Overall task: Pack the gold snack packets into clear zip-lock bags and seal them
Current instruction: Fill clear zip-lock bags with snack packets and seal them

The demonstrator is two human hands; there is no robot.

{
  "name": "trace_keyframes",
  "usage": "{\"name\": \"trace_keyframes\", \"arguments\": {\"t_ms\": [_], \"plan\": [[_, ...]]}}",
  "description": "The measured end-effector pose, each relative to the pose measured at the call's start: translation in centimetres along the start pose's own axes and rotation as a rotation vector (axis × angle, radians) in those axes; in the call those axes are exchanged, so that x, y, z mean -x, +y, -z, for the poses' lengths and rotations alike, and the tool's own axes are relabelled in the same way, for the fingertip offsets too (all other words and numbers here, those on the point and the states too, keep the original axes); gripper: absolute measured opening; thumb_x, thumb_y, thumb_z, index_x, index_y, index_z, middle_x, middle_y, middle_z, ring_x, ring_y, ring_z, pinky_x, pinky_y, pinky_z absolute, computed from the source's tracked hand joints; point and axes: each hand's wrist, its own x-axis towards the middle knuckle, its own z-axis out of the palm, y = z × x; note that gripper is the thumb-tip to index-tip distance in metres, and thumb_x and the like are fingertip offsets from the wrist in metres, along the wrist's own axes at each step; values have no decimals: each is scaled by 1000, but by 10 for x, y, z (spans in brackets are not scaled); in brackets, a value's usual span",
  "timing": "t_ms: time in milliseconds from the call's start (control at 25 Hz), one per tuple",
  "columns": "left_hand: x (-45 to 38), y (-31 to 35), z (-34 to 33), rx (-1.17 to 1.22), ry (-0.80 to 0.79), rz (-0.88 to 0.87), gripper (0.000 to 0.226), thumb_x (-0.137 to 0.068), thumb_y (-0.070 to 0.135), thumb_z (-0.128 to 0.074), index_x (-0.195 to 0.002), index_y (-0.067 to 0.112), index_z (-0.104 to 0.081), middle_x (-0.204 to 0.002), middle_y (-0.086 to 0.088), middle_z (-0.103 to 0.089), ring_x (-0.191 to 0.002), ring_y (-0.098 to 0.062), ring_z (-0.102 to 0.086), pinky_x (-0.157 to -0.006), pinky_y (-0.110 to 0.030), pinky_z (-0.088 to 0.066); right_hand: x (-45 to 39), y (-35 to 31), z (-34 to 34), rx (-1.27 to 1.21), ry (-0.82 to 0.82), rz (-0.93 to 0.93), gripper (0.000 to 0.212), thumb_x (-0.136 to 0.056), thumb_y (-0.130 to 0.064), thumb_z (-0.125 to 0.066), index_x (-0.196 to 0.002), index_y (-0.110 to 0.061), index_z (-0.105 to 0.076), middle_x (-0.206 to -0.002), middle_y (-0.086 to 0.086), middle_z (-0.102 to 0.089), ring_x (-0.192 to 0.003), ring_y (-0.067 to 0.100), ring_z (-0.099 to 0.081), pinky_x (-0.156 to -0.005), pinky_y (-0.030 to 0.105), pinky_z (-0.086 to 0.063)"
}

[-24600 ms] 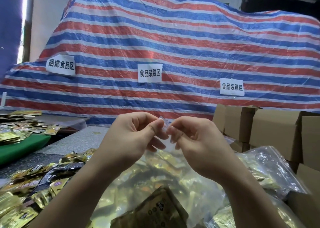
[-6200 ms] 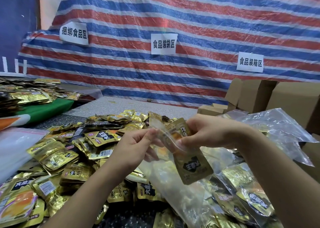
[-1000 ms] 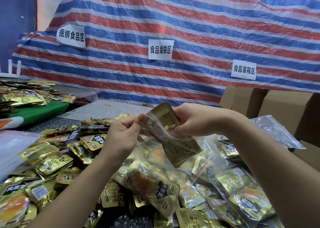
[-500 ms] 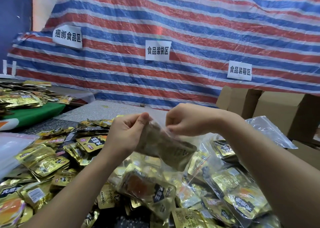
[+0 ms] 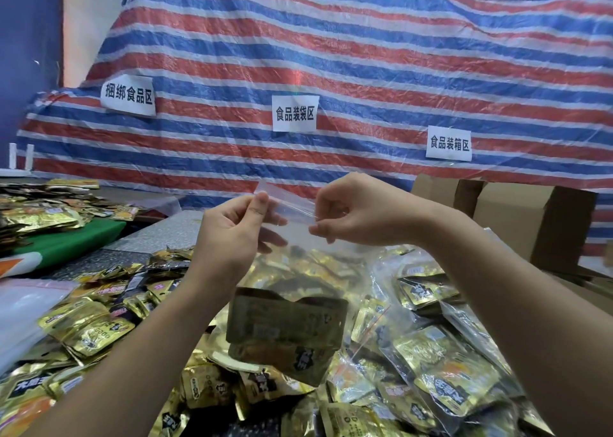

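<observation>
Head camera looks forward-down, close over table.

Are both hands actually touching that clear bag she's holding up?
Touching. In the head view the left hand pinches the top strip of the clear zip-lock bag at one end, and the right hand pinches it at the other.

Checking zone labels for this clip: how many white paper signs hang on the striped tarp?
3: the left sign toward the tarp's left edge, the middle sign above the hands, the right sign above the cardboard boxes. None appears hidden.
</observation>
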Motion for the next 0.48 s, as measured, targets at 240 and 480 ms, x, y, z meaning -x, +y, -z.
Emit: {"name": "trace_keyframes", "arguments": {"t_ms": [240, 480], "plan": [[0, -7, -9, -89, -42, -16, 25, -102, 29, -48, -92, 17, -68, -78, -2, -74, -62, -21, -71, -52, -23, -54, 5, 17, -14, 35, 155, -65, 25, -87, -36, -74, -83, -30, -51, -82, -10, -55, -68, 4, -50, -59, 15, -38], [0, -10, -18, -85, -81, 4, 35, -104, 32, -40, -92, 10, -66, -76, -6, -73, -60, -24, -71, -51, -24, -54, -11, 14, -28, -104, 187, -110, 31, -92, -48, -64, -111, -25, -56, -108, -9, -59, -83, 3, -58, -70, 21, -47]]}}
